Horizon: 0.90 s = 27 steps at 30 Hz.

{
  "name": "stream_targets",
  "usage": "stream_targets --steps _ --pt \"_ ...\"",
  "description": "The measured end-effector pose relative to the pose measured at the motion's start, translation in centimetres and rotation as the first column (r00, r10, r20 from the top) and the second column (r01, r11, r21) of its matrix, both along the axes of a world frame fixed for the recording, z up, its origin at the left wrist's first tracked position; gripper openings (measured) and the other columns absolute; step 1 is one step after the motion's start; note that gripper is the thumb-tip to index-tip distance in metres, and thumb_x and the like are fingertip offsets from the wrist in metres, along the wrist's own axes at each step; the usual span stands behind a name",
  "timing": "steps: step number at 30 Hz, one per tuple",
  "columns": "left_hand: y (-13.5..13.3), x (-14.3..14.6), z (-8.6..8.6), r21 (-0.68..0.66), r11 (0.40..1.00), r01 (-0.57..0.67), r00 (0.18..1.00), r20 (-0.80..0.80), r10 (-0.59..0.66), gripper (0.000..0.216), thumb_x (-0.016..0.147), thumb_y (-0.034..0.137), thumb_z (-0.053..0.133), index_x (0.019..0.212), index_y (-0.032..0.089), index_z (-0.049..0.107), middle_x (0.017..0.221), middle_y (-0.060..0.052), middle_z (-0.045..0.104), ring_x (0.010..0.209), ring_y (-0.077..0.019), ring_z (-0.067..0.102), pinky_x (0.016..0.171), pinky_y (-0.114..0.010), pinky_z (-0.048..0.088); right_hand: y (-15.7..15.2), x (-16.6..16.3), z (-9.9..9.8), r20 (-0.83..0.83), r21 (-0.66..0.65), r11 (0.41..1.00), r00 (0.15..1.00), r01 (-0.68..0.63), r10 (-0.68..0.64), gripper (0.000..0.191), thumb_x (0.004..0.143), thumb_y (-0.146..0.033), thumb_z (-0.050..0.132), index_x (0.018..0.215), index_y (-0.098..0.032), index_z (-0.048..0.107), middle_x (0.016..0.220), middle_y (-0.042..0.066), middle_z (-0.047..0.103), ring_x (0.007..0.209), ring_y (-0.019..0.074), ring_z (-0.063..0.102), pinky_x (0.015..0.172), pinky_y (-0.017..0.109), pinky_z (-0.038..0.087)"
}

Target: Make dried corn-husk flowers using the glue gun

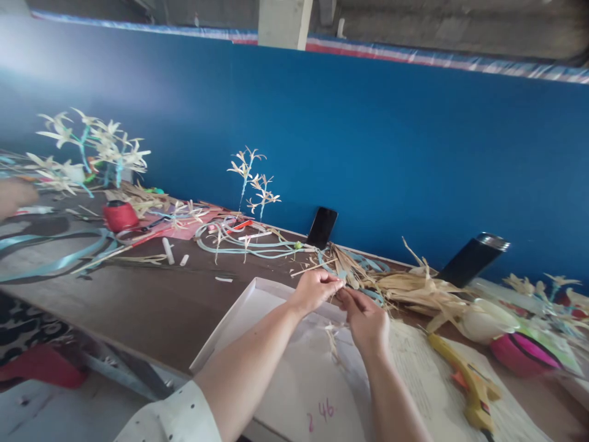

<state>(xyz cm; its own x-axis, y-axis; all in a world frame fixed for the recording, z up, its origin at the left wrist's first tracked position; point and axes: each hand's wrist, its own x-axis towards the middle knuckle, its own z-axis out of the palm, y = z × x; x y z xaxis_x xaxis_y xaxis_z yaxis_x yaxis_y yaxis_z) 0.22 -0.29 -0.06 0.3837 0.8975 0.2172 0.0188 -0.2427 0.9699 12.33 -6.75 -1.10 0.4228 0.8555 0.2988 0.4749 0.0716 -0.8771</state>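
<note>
Strand [332,297]: thin, pale; pinched at the meeting fingertips of the left hand [317,290] and right hand [368,318], largely hidden. Flower [334,345]: cream, narrow petals, blurred; below the hands, over the white tray [224,328]. Contact with tray: indeterminate.

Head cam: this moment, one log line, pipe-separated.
left hand: pinched | right hand: pinched | fingertips: meeting by tray far rim | held: unclear | glue gun: on paper

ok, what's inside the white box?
In the white box: a purple handwritten 246 on the bottom. Pale strips show over it; can't tell if they rest or hang. The left forearm and right forearm hide whatever is beneath them.
</note>
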Motion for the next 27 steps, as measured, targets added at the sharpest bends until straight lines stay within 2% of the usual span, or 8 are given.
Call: stream_targets --steps 6,12,19,21,23,25,27 --pt "0.06 0.0 0.0 -0.012 0.997 0.074 0.995 0.062 -0.073 0.027 0.073 0.036 0.061 0.084 0.013 0.071 0.082 -0.005 0.068 0.072 -0.0133 0.058 0.064 -0.022 0.045 0.15 -0.04 -0.01 -0.078 -0.003 1.0 0.997 0.006 -0.006 0.048 0.071 -0.057 0.058 0.091 -0.016 0.072 0.062 0.004 0.066 0.045 0.0147 0.05 0.047 0.026 0.041" --pt "-0.44 0.04 0.4 -0.084 0.982 0.17 0.974 0.165 -0.154 0.032 0.078 0.037 0.056 0.09 0.01 0.069 0.061 -0.002 0.059 0.052 -0.0084 0.048 0.051 -0.02 0.038 0.11 0.27 0.06 -0.059 0.026 0.999 0.998 0.03 -0.029 0.047 0.071 -0.058 0.058 0.089 -0.016 0.072 0.064 0.005 0.067 0.045 0.0143 0.05 0.045 0.026 0.039" --pt "-0.23 0.06 -0.01 -0.065 0.993 0.101 0.989 0.113 -0.093 0.033 0.072 0.042 0.063 0.086 0.012 0.069 0.064 -0.002 0.062 0.056 -0.0093 0.051 0.055 -0.021 0.04 0.05 0.04 0.04 -0.076 -0.001 1.0 0.997 -0.027 0.027 0.045 0.071 -0.056 0.06 0.091 -0.017 0.072 0.059 0.003 0.064 0.046 0.0148 0.052 0.046 0.025 0.041" --pt "0.01 -0.01 -0.17 -0.028 0.998 0.065 0.995 0.077 -0.063 0.031 0.073 0.04 0.061 0.086 0.013 0.069 0.071 -0.003 0.065 0.063 -0.0112 0.055 0.061 -0.022 0.043 0.01 -0.12 0.0 -0.117 -0.018 0.998 0.992 -0.055 0.053 0.046 0.071 -0.054 0.061 0.096 -0.017 0.07 0.061 0.004 0.065 0.049 0.0158 0.055 0.045 0.025 0.041" --pt "0.14 -0.1 -0.16 0.041 0.999 0.016 0.999 0.037 -0.018 0.028 0.075 0.038 0.059 0.086 0.014 0.069 0.081 -0.005 0.067 0.074 -0.0136 0.058 0.069 -0.023 0.044 -0.07 -0.21 -0.03 -0.175 0.0 0.997 0.982 -0.077 0.076 0.05 0.07 -0.052 0.063 0.105 -0.017 0.067 0.076 0.007 0.068 0.055 0.0173 0.059 0.043 0.024 0.041" --pt "0.13 -0.16 -0.06 0.145 0.989 -0.03 0.999 -0.015 0.033 0.024 0.077 0.035 0.057 0.083 0.015 0.07 0.086 -0.005 0.067 0.081 -0.0152 0.059 0.073 -0.024 0.044 -0.17 -0.15 -0.04 -0.213 0.055 0.997 0.975 -0.048 0.058 0.054 0.069 -0.05 0.064 0.112 -0.018 0.063 0.091 0.01 0.068 0.059 0.0175 0.061 0.043 0.024 0.041" --pt "0.0 -0.14 -0.03 0.257 0.966 -0.043 0.995 -0.078 0.065 0.022 0.079 0.032 0.055 0.081 0.016 0.07 0.084 -0.005 0.066 0.08 -0.0156 0.059 0.073 -0.024 0.043 -0.23 0.06 -0.04 -0.209 0.105 0.994 0.978 0.011 0.011 0.054 0.069 -0.049 0.064 0.114 -0.018 0.062 0.092 0.01 0.068 0.058 0.016 0.059 0.044 0.024 0.041"
